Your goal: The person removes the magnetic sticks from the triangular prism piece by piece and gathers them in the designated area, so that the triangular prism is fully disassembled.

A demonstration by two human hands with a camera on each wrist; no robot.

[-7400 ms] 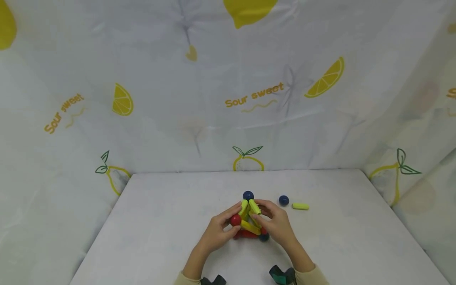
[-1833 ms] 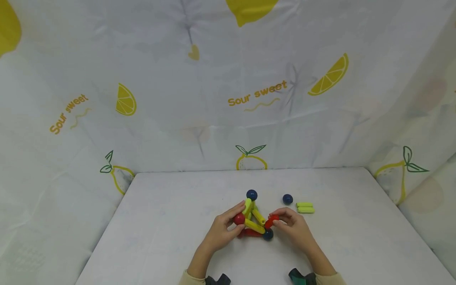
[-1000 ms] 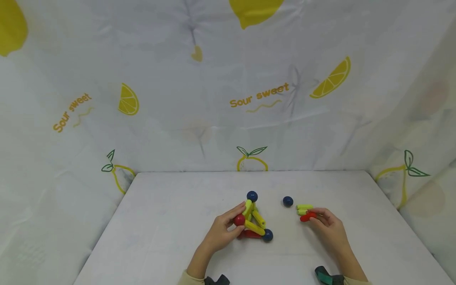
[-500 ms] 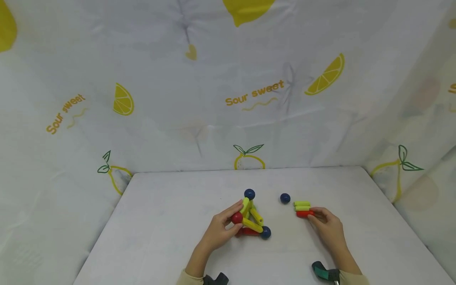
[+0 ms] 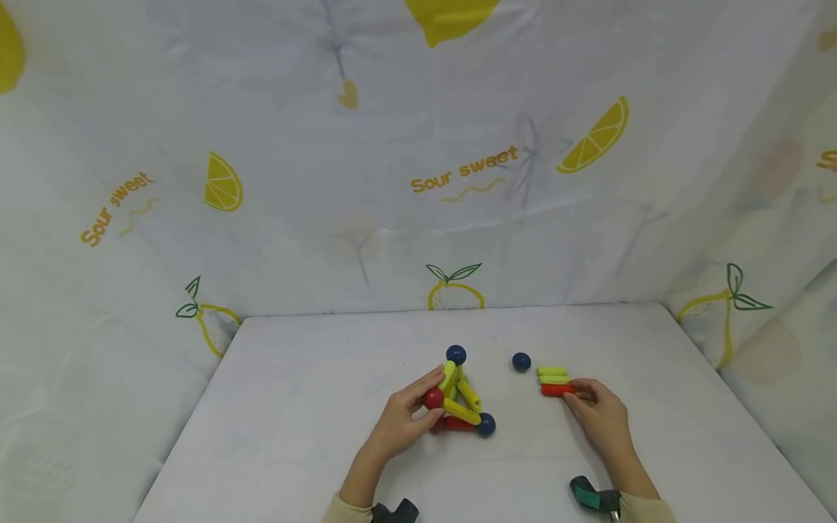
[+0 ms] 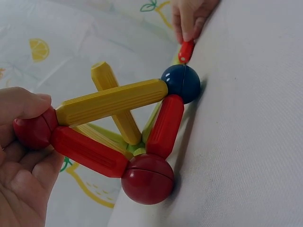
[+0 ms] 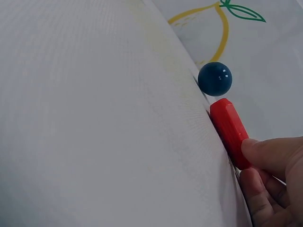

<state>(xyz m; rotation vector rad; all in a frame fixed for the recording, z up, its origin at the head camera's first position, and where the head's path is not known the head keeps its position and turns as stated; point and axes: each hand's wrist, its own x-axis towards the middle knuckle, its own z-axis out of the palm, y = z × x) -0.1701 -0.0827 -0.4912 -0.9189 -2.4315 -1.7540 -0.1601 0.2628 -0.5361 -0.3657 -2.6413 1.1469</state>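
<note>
My left hand holds a frame of magnetic sticks and balls by its upper red ball, which sits between thumb and fingers. In the left wrist view, yellow and red sticks join this ball to a blue ball and a lower red ball. One yellow stick crosses behind with its upper end free. To the right, my right hand pinches one end of a red magnetic stick between thumb and fingers. That stick lies alongside two lime sticks on the table.
A loose blue ball rests on the white table between the frame and the lime sticks. Another blue ball tops the frame's far end. A lemon-print curtain hangs behind the table's back edge.
One lime stick joined the other at the right. Later my right hand carried the red stick from beside the frame to the lime pair and lowered it there. My left hand keeps its hold.
</note>
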